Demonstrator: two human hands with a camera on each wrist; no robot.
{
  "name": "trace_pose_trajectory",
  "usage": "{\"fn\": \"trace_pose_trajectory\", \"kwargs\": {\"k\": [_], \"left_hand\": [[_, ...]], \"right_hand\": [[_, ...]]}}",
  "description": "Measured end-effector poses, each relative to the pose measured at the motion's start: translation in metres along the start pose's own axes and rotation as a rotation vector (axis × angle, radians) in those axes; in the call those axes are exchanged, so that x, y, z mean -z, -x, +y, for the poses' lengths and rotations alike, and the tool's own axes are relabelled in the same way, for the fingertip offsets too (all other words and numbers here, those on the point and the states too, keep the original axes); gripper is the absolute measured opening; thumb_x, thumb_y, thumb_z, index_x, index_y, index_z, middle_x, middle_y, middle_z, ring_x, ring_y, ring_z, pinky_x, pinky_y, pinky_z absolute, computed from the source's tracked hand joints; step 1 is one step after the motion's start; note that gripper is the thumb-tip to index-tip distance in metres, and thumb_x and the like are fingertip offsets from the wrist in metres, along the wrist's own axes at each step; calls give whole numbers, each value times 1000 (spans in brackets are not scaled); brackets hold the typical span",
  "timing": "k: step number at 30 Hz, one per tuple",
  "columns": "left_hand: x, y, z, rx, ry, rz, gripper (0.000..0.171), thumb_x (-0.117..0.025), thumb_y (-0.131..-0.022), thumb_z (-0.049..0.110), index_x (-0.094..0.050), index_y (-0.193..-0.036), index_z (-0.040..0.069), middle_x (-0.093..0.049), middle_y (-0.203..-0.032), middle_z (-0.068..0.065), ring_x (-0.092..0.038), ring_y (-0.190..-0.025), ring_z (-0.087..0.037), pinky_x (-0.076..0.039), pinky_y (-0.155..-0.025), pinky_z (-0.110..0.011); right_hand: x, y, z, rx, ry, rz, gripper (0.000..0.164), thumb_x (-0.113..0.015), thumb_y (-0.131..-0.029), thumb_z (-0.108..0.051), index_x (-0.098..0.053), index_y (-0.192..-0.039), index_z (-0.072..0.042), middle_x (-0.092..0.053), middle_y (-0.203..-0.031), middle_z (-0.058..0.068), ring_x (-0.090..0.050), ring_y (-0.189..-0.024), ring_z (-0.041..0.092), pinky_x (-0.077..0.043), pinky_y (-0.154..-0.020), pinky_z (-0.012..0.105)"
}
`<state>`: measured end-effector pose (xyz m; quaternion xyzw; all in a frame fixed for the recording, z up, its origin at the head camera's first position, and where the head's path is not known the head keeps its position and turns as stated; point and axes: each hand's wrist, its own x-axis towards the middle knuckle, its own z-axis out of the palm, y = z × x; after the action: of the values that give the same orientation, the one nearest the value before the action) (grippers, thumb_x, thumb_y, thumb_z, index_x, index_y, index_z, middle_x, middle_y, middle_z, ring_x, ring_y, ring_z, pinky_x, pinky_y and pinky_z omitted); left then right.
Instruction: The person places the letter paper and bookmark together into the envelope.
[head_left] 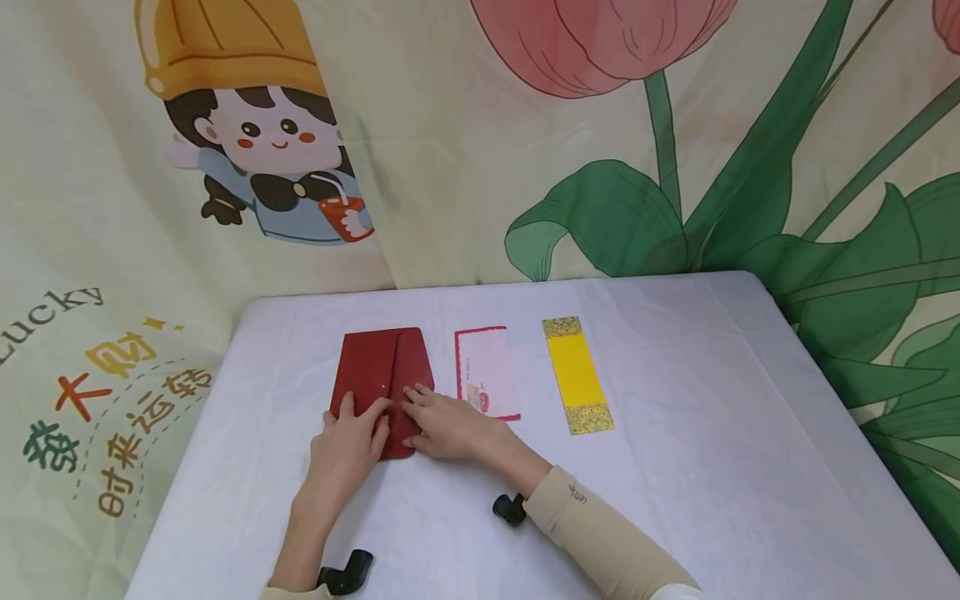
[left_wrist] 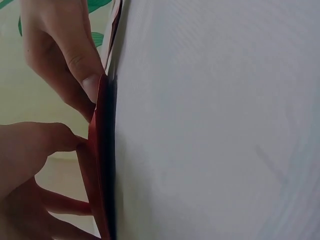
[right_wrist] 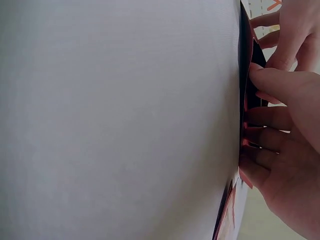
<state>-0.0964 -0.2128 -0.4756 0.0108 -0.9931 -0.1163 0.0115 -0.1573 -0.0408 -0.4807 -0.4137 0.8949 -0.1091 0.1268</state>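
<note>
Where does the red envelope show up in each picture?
Head: the red envelope lies left of centre.
Left wrist: edge-on, left of centre, reaching the bottom.
Right wrist: edge-on, towards the right side, upper part mostly.
Shared landmark: the right hand touches it in every view.

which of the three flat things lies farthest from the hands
The yellow strip with patterned ends, rightmost in the head view. The left hand and right hand touch the red envelope; the red-edged pink card lies between envelope and strip.

Left hand [left_wrist: 22, 160] and right hand [left_wrist: 67, 50] at red envelope [left_wrist: 94, 170] on white cloth [left_wrist: 215, 120]
</note>
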Motion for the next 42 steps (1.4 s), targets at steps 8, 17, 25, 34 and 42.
{"fn": "trace_pose_trajectory", "kwargs": {"k": [8,17,25,34,42], "left_hand": [[8,-3,-5,-32,22,-70,49,-67,-89,44,-57,-131,21,-44,-135,-35,-50,-108,-61,-51,-73,-67],[17,-5,-12,-65,86,-185,73,-84,-69,44,-55,-132,20,-37,-141,-36,-45,-117,-64,-47,-80,-71],[15,-6,-9,-35,78,-217,74,-86,-67,43,-56,-130,19,-37,-142,-36,-42,-118,-66,-45,-82,-73],[16,-6,-6,-37,77,-202,74,-87,-66,41,-57,-130,17,-39,-140,-36,-43,-117,-65,-47,-82,-70],[16,-7,-5,-47,73,-168,72,-88,-66,39,-58,-128,18,-41,-137,-35,-46,-113,-61,-52,-78,-63]], "right_hand": [[1,-1,1,2,21,5,64,-62,-93,-41,-43,-146,-10,-35,-157,9,-28,-148,25,-41,-110,31],[0,0,1,-9,7,6,65,-63,-92,-43,-43,-146,-11,-34,-157,8,-27,-149,24,-42,-109,31],[-2,2,-1,-25,-1,6,66,-64,-91,-42,-43,-146,-13,-35,-157,6,-27,-149,23,-43,-108,30],[5,8,0,-30,-68,36,56,-64,-92,-37,-50,-142,-15,-42,-153,4,-35,-145,20,-44,-107,30],[7,23,10,-53,-150,180,53,-67,-91,-32,-52,-140,-17,-53,-143,1,-50,-133,18,-47,-105,33]]}}
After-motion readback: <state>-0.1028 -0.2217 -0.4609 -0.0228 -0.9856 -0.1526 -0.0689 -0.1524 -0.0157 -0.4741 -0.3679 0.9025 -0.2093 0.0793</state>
